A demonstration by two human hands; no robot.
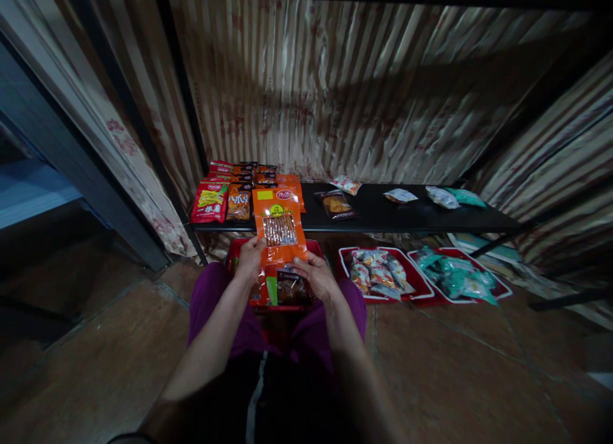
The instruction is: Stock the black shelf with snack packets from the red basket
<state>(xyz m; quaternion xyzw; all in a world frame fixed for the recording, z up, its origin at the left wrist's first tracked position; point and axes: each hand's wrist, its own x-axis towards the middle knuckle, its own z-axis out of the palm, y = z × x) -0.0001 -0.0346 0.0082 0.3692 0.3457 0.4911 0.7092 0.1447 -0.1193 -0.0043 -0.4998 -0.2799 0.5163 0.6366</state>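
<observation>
An orange snack packet (pixel 280 230) with a clear window is held up between my two hands, over the front edge of the black shelf (pixel 373 222). My left hand (pixel 249 259) pinches its lower left side. On its lower right corner, the fingers of my right hand (pixel 316 273) are closed. Below my hands stands a red basket (pixel 313 247) between my knees, with more packets inside, among them a dark one (pixel 291 287). Just behind the held packet, another orange packet (pixel 295 195) lies on the shelf.
Red-and-yellow packets (pixel 211 201) and dark-and-orange packets (pixel 238 202) are lined up at the shelf's left. A brown packet (pixel 336 205) and several small bags lie farther right. Two red baskets on the floor hold white-orange bags (pixel 380 271) and teal bags (pixel 454 275). A metal post (pixel 179 92) rises at left.
</observation>
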